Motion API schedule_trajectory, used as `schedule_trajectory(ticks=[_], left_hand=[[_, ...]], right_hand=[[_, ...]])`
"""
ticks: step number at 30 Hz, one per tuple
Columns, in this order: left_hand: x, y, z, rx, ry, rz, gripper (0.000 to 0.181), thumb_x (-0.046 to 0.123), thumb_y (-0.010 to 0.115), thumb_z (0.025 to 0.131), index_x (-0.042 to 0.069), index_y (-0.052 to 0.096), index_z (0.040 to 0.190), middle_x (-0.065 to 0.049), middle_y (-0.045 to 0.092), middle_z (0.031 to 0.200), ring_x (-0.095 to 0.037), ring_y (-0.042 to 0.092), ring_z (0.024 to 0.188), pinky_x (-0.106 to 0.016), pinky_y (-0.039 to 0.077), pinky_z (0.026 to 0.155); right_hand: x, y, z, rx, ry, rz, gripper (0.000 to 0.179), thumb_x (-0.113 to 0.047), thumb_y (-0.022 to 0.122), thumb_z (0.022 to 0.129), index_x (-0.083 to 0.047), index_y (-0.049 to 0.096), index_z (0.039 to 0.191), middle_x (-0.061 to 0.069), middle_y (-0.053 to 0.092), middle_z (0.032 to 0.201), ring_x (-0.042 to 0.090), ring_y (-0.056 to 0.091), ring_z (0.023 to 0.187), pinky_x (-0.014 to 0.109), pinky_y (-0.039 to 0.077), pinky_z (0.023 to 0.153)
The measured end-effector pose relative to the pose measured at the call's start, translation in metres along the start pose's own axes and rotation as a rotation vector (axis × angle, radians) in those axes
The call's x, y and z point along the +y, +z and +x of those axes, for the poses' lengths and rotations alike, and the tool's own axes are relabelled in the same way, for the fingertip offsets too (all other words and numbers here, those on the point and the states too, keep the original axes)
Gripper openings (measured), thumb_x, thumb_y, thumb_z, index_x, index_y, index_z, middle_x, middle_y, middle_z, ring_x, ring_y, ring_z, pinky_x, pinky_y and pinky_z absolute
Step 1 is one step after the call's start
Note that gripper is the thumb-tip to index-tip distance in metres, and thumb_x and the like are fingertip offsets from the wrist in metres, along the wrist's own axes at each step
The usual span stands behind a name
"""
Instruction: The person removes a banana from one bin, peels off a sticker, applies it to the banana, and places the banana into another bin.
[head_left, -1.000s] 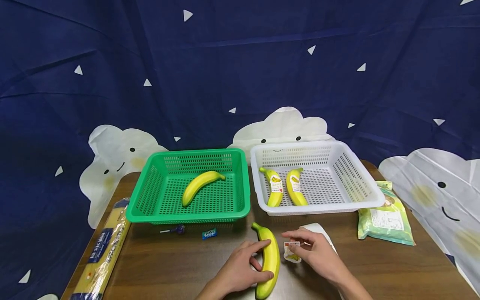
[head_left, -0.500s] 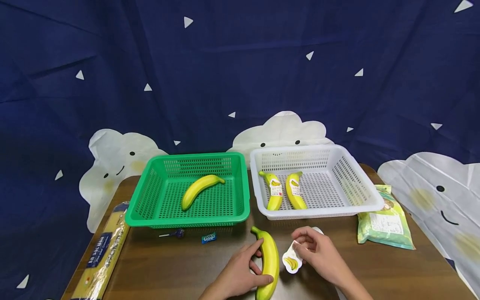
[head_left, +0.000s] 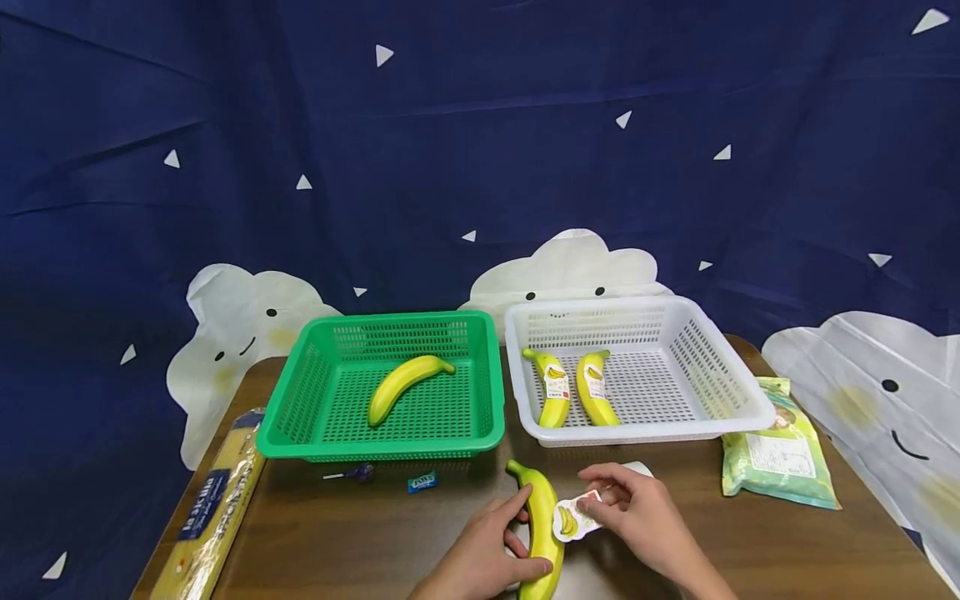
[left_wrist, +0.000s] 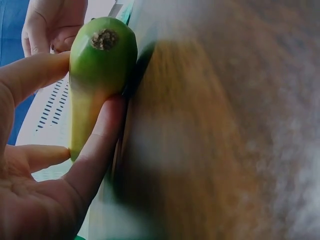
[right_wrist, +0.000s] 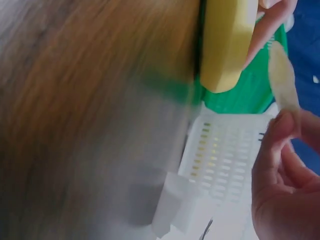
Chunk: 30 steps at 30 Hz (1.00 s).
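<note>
A loose banana (head_left: 542, 504) lies on the table, stem away from me, between the thumb and fingers of my left hand (head_left: 480, 550). The left wrist view shows its greenish tip (left_wrist: 102, 60) close up, with fingers on both sides. My right hand (head_left: 637, 510) pinches a white sticker (head_left: 572, 518) with a banana picture by one end. The sticker's free end overlaps the banana's right side in the head view. Edge-on, the sticker (right_wrist: 282, 75) rises from thumb and finger in the right wrist view. A white paper strip (head_left: 639, 468) lies partly hidden under the right hand.
Behind stand a green basket (head_left: 378, 454) holding one plain banana (head_left: 405, 385) and a white basket (head_left: 660, 433) holding two labelled bananas (head_left: 555, 400). A spaghetti pack (head_left: 213, 508), a lollipop (head_left: 360, 473) and a blue wrapped sweet (head_left: 422, 482) lie left; a green bag (head_left: 780, 454) lies right.
The right hand has turned the sticker so its picture end points left, and brought it against the banana's side in view. The left hand keeps holding the banana at nearly the same place.
</note>
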<state>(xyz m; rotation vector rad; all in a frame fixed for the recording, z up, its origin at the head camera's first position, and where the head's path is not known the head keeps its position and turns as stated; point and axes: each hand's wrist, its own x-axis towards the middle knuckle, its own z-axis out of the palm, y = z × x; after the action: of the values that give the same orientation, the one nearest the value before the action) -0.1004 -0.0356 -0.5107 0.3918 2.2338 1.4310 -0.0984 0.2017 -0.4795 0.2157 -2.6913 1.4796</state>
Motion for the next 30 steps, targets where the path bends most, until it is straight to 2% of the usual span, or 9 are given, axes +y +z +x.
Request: schedule_trajectory(ticks=[4, 7, 11, 15, 17, 21, 24, 30], left_hand=[[0.0, 0.002, 0.0, -0.013, -0.014, -0.012, 0.092, 0.032, 0.087, 0.07, 0.016, 0.04, 0.147, 0.007, 0.049, 0.102, -0.006, 0.059, 0.07, -0.023, 0.048, 0.059], [-0.001, 0.003, -0.001, -0.009, -0.009, -0.001, 0.092, 0.032, 0.087, 0.07, 0.017, 0.04, 0.147, 0.008, 0.05, 0.103, -0.006, 0.06, 0.07, -0.023, 0.048, 0.06], [0.0, 0.001, 0.001, -0.004, -0.006, 0.029, 0.091, 0.035, 0.086, 0.07, 0.019, 0.04, 0.147, 0.01, 0.05, 0.102, -0.004, 0.059, 0.069, -0.022, 0.048, 0.064], [0.001, -0.002, 0.002, 0.004, 0.03, 0.069, 0.091, 0.038, 0.085, 0.071, 0.019, 0.04, 0.147, 0.011, 0.051, 0.102, -0.003, 0.058, 0.068, -0.022, 0.047, 0.068], [0.001, -0.003, 0.002, 0.012, 0.068, 0.087, 0.091, 0.039, 0.084, 0.071, 0.018, 0.04, 0.148, 0.01, 0.051, 0.103, -0.002, 0.059, 0.068, -0.022, 0.047, 0.07], [0.0, -0.004, 0.001, 0.027, 0.112, 0.093, 0.09, 0.039, 0.084, 0.072, 0.018, 0.04, 0.147, 0.01, 0.051, 0.104, 0.0, 0.059, 0.069, -0.022, 0.046, 0.073], [0.0, -0.004, 0.0, 0.03, 0.108, 0.077, 0.089, 0.038, 0.084, 0.072, 0.018, 0.04, 0.147, 0.009, 0.051, 0.104, -0.001, 0.059, 0.069, -0.022, 0.047, 0.072], [0.0, -0.001, -0.002, 0.037, 0.11, 0.096, 0.089, 0.04, 0.083, 0.072, 0.02, 0.04, 0.147, 0.01, 0.052, 0.104, -0.001, 0.06, 0.07, -0.024, 0.044, 0.078]], right_hand=[[-0.001, -0.002, -0.003, -0.037, 0.024, 0.024, 0.024, -0.017, 0.075, 0.085, -0.013, 0.07, 0.108, -0.004, 0.064, 0.091, 0.01, 0.06, 0.075, 0.025, 0.052, 0.066], [-0.001, -0.001, -0.003, -0.066, 0.023, 0.058, 0.014, -0.014, 0.07, 0.089, -0.01, 0.07, 0.102, 0.0, 0.065, 0.092, 0.011, 0.06, 0.077, 0.026, 0.052, 0.067], [-0.002, 0.0, 0.001, -0.079, 0.079, 0.097, 0.009, -0.014, 0.07, 0.089, -0.008, 0.065, 0.093, 0.002, 0.064, 0.085, 0.014, 0.062, 0.075, 0.028, 0.051, 0.066], [-0.007, -0.001, 0.008, -0.062, 0.156, 0.058, 0.017, -0.021, 0.077, 0.083, -0.011, 0.063, 0.084, -0.001, 0.063, 0.076, 0.013, 0.061, 0.07, 0.026, 0.049, 0.063], [-0.009, -0.001, 0.009, -0.082, 0.171, 0.084, 0.022, -0.021, 0.079, 0.08, -0.008, 0.062, 0.085, 0.0, 0.064, 0.074, 0.014, 0.06, 0.067, 0.027, 0.049, 0.06], [-0.014, 0.0, 0.012, -0.161, 0.172, 0.177, 0.031, -0.02, 0.079, 0.08, 0.0, 0.06, 0.096, 0.006, 0.065, 0.076, 0.018, 0.061, 0.065, 0.03, 0.051, 0.059], [-0.016, 0.003, 0.014, -0.202, 0.179, 0.203, 0.031, -0.02, 0.076, 0.082, 0.002, 0.061, 0.097, 0.008, 0.066, 0.075, 0.02, 0.062, 0.064, 0.033, 0.052, 0.059], [-0.011, 0.012, 0.015, -0.238, 0.245, 0.251, 0.024, -0.022, 0.071, 0.086, 0.001, 0.064, 0.088, 0.009, 0.065, 0.066, 0.02, 0.061, 0.059, 0.036, 0.054, 0.055]])
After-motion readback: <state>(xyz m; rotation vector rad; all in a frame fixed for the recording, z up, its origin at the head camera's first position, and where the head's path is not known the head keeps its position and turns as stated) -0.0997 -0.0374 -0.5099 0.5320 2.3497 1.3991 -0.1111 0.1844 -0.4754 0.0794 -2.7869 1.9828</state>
